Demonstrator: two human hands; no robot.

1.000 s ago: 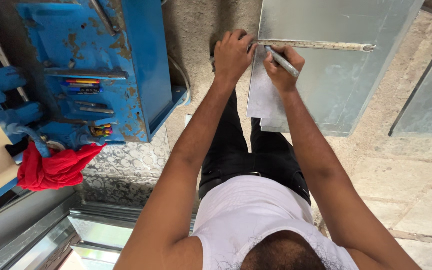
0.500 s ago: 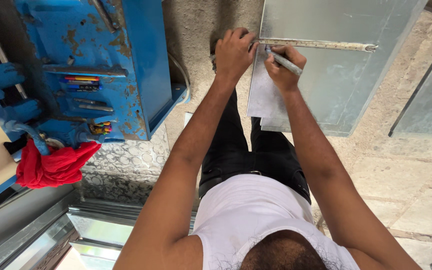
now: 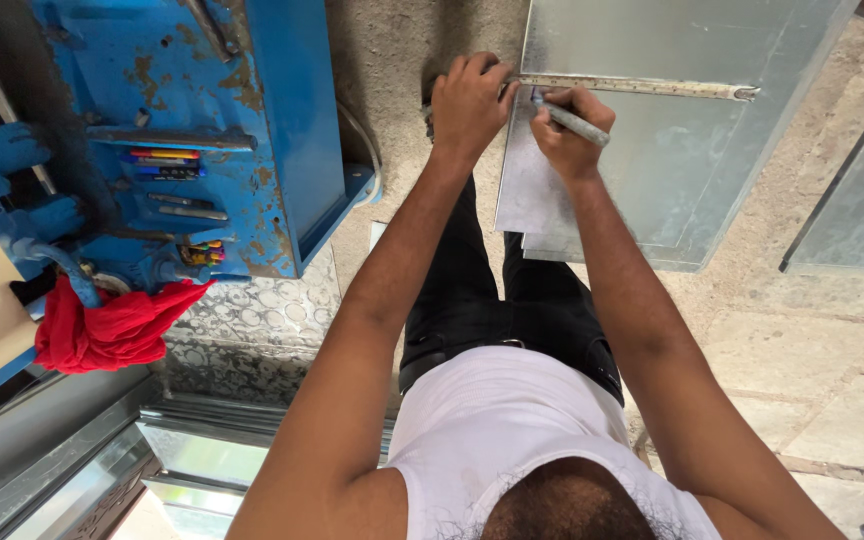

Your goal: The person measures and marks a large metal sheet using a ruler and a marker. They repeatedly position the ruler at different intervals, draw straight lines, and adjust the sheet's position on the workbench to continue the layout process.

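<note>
Marking step: left hand [image 3: 469,100] pressing metal ruler [image 3: 642,87] flat on grey sheet metal [image 3: 672,170] on floor; right hand [image 3: 567,135] gripping marker [image 3: 572,122] at ruler's edge. Next likely needs steady ruler.

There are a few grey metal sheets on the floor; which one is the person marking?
The large grey metal sheet straight ahead, under both hands. The left hand pins a metal ruler across it; the right hand holds a marking tool. The other sheet lies untouched, far right.

Steel ruler [image 3: 642,88] flat across grey sheet metal [image 3: 672,160] near top edge — grey marker [image 3: 572,121] tip touching ruler
</note>
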